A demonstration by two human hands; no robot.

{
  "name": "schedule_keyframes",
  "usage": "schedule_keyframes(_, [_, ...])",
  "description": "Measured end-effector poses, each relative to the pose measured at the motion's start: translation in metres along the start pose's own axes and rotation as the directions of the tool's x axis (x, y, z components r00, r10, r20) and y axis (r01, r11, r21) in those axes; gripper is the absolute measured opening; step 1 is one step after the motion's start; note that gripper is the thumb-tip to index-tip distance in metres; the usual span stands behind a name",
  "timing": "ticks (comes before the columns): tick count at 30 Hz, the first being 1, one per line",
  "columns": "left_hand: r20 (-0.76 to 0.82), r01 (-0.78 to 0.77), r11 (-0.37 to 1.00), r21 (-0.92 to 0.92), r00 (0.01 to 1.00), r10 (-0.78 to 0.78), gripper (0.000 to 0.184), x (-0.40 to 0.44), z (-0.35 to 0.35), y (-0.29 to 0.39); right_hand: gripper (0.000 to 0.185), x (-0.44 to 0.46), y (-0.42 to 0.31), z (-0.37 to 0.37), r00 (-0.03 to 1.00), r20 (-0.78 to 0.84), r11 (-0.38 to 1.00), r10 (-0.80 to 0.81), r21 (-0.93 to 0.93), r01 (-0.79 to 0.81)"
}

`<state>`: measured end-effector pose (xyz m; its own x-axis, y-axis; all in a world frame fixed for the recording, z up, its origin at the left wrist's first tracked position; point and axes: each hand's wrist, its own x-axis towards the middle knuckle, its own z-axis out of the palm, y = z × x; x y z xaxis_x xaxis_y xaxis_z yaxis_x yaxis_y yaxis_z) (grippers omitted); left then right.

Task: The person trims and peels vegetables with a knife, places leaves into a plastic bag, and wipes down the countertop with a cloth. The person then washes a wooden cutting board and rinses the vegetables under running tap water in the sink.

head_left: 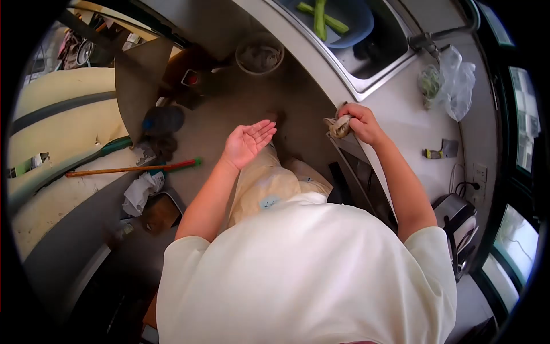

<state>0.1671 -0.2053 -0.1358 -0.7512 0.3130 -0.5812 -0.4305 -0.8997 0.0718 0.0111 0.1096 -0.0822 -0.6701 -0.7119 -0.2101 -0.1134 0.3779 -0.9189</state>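
Observation:
At the counter's front edge, my right hand (364,125) is closed around a bunched, brownish-grey cloth (339,127). My left hand (250,142) is held out over the floor, palm up with its fingers stretched, and there is nothing in it. Up on the counter, a blue basin (358,31) sits in the metal sink (366,86). Long green vegetables (321,20) lie crossed in that basin.
A faucet (427,41) reaches over the sink. On the counter (401,123) lie a clear plastic bag (458,83) with greens, a broad-bladed tool (450,149) and a dark appliance (452,209). Below are a bin (259,69) and a long stick (132,169).

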Motion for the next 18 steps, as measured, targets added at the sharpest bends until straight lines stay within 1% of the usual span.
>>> schedule_keyframes(2, [-0.022, 0.015, 0.999, 0.035, 1.0, -0.014, 0.047, -0.011, 0.001, -0.023, 0.025, -0.069, 0.019, -0.003, 0.987, -0.05, 0.985, 0.152, 0.094, -0.147])
schedule_keyframes(4, [-0.034, 0.028, 0.998, 0.057, 0.999, -0.026, 0.047, -0.021, -0.001, -0.044, 0.026, -0.127, 0.03, -0.006, 0.962, -0.089, 0.939, 0.259, 0.257, -0.229])
schedule_keyframes(5, [-0.046, 0.027, 0.998, 0.054, 0.999, -0.025, 0.046, -0.024, -0.002, -0.053, 0.027, -0.152, 0.028, -0.01, 0.938, -0.108, 0.875, 0.329, 0.409, -0.26])
schedule_keyframes(6, [-0.059, 0.024, 0.999, 0.049, 0.998, -0.021, 0.046, -0.028, -0.003, -0.061, 0.027, -0.172, 0.03, -0.015, 0.913, -0.216, 0.868, 0.345, 0.444, -0.223])
schedule_keyframes(8, [-0.069, 0.024, 0.999, 0.044, 0.997, -0.021, 0.046, -0.037, -0.004, -0.075, 0.027, -0.203, 0.038, -0.026, 0.83, -0.409, 0.852, 0.38, 0.505, -0.141])
schedule_keyframes(9, [-0.066, 0.027, 0.999, 0.047, 0.998, -0.024, 0.046, -0.042, -0.004, -0.08, 0.027, -0.211, 0.033, -0.03, 0.78, -0.537, 0.867, 0.323, 0.497, -0.017])
schedule_keyframes(10, [-0.065, 0.032, 0.998, 0.053, 0.997, -0.028, 0.046, -0.047, -0.003, -0.083, 0.027, -0.217, 0.027, -0.034, 0.706, -0.655, 0.873, 0.27, 0.475, 0.107])
schedule_keyframes(12, [-0.08, 0.036, 0.997, 0.069, 0.996, -0.031, 0.046, -0.055, -0.001, -0.087, 0.031, -0.225, 0.035, -0.048, 0.554, -0.79, 0.89, 0.262, 0.419, 0.177])
schedule_keyframes(13, [-0.086, 0.04, 0.996, 0.077, 0.996, -0.033, 0.046, -0.057, 0.0, -0.088, 0.032, -0.223, 0.031, -0.052, 0.516, -0.815, 0.916, 0.265, 0.38, 0.131])
schedule_keyframes(14, [-0.091, 0.043, 0.996, 0.075, 0.995, -0.036, 0.046, -0.059, 0.0, -0.088, 0.032, -0.223, 0.021, -0.053, 0.438, -0.898, 0.992, 0.046, -0.011, -0.125])
schedule_keyframes(15, [-0.1, 0.046, 0.997, 0.068, 0.994, -0.039, 0.046, -0.061, -0.001, -0.089, 0.032, -0.22, -0.002, -0.049, 0.429, -0.881, 0.841, -0.197, -0.377, -0.388])
schedule_keyframes(16, [-0.11, 0.048, 0.997, 0.057, 0.993, -0.041, 0.046, -0.064, -0.004, -0.091, 0.031, -0.218, -0.022, -0.041, 0.494, -0.77, 0.496, -0.405, -0.639, -0.588])
schedule_keyframes(18, [-0.11, 0.055, 0.998, 0.023, 0.993, -0.053, 0.045, -0.068, -0.014, -0.097, 0.03, -0.214, -0.052, -0.02, 0.498, -0.794, 0.769, -0.349, -0.547, -0.332])
